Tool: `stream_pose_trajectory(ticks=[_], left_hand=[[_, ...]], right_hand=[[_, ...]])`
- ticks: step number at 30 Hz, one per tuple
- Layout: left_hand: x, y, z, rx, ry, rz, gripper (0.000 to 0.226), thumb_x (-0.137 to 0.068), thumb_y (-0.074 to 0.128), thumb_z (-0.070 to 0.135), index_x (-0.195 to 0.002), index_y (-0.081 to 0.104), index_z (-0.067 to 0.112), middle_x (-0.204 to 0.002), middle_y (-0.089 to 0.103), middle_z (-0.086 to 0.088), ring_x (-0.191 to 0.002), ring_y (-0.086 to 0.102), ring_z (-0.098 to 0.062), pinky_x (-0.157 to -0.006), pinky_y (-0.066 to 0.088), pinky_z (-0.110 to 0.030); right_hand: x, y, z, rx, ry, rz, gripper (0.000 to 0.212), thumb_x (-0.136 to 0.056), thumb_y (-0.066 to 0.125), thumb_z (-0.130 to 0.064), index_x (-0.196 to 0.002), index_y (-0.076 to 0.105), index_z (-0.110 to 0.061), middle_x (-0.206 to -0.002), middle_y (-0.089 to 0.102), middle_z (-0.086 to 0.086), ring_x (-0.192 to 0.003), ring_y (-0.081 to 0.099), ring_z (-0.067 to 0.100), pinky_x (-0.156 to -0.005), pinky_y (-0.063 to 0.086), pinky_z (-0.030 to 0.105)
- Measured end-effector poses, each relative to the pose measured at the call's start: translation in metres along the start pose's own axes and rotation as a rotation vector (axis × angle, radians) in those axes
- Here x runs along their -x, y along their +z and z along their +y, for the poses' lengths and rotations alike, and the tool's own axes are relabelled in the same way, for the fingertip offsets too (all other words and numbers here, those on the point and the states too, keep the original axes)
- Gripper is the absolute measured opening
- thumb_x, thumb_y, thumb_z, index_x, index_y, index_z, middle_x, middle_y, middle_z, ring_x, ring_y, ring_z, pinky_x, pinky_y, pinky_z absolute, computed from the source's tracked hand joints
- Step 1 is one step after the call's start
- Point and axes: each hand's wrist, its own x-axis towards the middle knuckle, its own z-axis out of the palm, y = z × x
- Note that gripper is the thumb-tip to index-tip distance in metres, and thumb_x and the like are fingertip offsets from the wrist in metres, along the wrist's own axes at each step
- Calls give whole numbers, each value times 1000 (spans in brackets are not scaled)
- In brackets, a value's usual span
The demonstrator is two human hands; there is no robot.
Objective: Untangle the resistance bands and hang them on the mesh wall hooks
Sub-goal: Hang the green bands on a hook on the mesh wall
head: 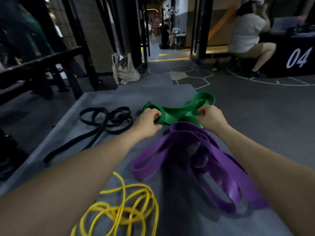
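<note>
A wide green band (177,113) lies twisted on the grey mat (95,101) ahead of me. My left hand (149,122) grips its left loop. My right hand (210,117) pinches a fold on its right side. Closer to me, a wide purple band (204,160) sprawls in tangled loops, its far end overlapping the green one. A thin yellow band (126,206) is coiled near my left forearm. A black band (109,120) lies in loops to the left. No mesh wall hooks are in view.
A black bench frame (51,65) stands at the left. A beige bag (124,68) sits on the floor beyond the mat. A seated person (247,38) is at the right by a black counter marked 04 (296,58). Another person sits far down the corridor.
</note>
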Motion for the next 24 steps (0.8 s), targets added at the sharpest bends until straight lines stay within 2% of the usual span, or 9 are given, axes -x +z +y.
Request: stream_pose_trajectory(ticks=[3, 6, 8, 10, 13, 15, 18, 20, 24], left_hand=[[-41, 17, -15, -63, -20, 22, 48, -86, 65, 22, -130, 47, 14, -134, 42, -6, -122, 45, -23, -102, 39, -35], [-63, 32, -25, -166, -68, 1, 56, -86, 63, 35, -133, 42, 15, -137, 39, -6, -127, 38, -25, -103, 37, -40], [-72, 43, -29, -177, -155, -35, 63, -84, 62, 45, -133, 39, 13, -135, 40, -6, -127, 38, -25, -102, 39, -41], [-80, 52, -33, -198, -217, -75, 65, -84, 58, 51, -132, 39, 11, -134, 41, -7, -126, 40, -26, -101, 39, -41], [-88, 57, -34, -296, -195, -171, 41, -93, 49, 43, -121, 51, 14, -126, 48, -6, -117, 48, -24, -96, 34, -37], [-93, 52, -30, -212, -211, -194, 24, -97, 45, 32, -106, 56, 12, -111, 54, -6, -106, 54, -27, -87, 38, -35], [-106, 28, -17, -31, -262, -154, 19, -97, 46, 23, -84, 47, 9, -91, 50, -8, -95, 55, -31, -71, 38, -31], [-118, -3, -1, 3, -266, -135, 17, -95, 48, 21, -88, 52, 5, -95, 56, -13, -94, 56, -33, -74, 40, -33], [-141, -87, 35, 89, -258, -129, 22, -95, 50, 21, -95, 55, -1, -97, 61, -18, -91, 58, -33, -80, 47, -39]], right_hand=[[-40, 19, 13, 86, 12, 1, 34, -84, 60, -14, -115, 60, 0, -119, 57, 21, -111, 52, 37, -96, 43, 40], [-65, 40, 18, 129, 22, -52, 43, -85, 64, -28, -117, 56, 0, -121, 50, 19, -114, 47, 37, -96, 43, 43], [-76, 53, 18, 121, 64, -107, 47, -84, 64, -37, -112, 57, 0, -114, 53, 19, -109, 49, 37, -89, 44, 40], [-83, 64, 20, 84, 123, -202, 44, -84, 62, -42, -101, 61, -1, -98, 60, 15, -97, 56, 33, -75, 44, 34], [-86, 67, 21, 43, 181, -320, 35, -90, 56, -40, -90, 63, -5, -85, 60, 11, -86, 59, 29, -70, 43, 31], [-88, 60, 18, 47, 199, -319, 28, -93, 51, -34, -82, 59, -9, -87, 61, 14, -91, 61, 33, -70, 41, 31], [-97, 30, 7, 60, 220, -262, 26, -98, 43, -27, -83, 53, -8, -97, 62, 20, -96, 59, 37, -69, 35, 30], [-107, -2, -8, -8, 238, -209, 30, -100, 39, -25, -87, 54, -3, -96, 60, 23, -96, 57, 39, -69, 33, 30], [-131, -82, -52, -92, 260, -135, 35, -101, 33, -27, -85, 49, 0, -86, 53, 19, -80, 52, 32, -66, 34, 31]])
